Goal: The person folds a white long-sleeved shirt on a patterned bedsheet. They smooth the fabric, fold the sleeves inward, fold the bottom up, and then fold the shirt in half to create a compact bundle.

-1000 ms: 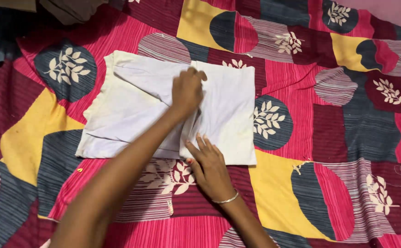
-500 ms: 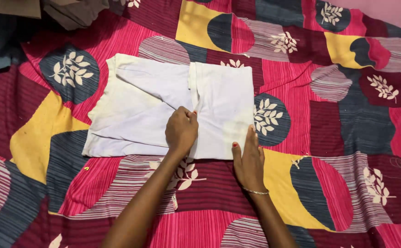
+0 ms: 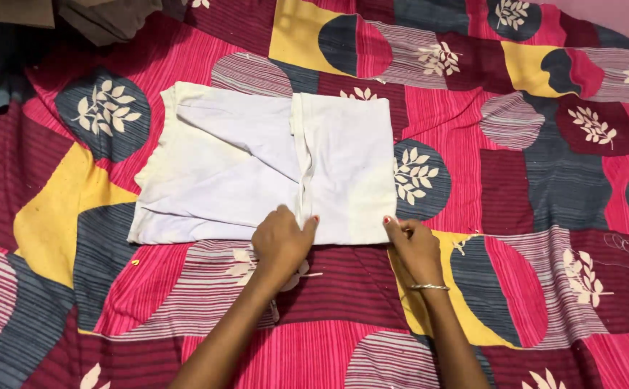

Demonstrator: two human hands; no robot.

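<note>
Head view
Left hand: the left hand (image 3: 280,245) sits at the near hem of the white folded cloth (image 3: 257,169), fingers curled tight and pinching the hem where a folded flap's edge runs down to it.
Right hand: the right hand (image 3: 415,248) is closed on the cloth's near right corner, fingertips pressed together on the fabric; a thin silver bangle (image 3: 429,287) circles its wrist.
Cloth: it lies flat, stretching up and away from both grips; most of it spreads to the left of the left hand, and only a narrower panel lies between the two hands. A vertical fold line rises straight up from the left hand's grip, and a diagonal crease crosses the wider left part.
Surface: under the cloth and under both hands lies a patchwork bedspread (image 3: 530,180) in pink, maroon, yellow and grey-blue with white leaf prints.
Far from the grips: at the top left edge, well apart from both hands, is a heap of dark folded clothing (image 3: 105,16).
</note>
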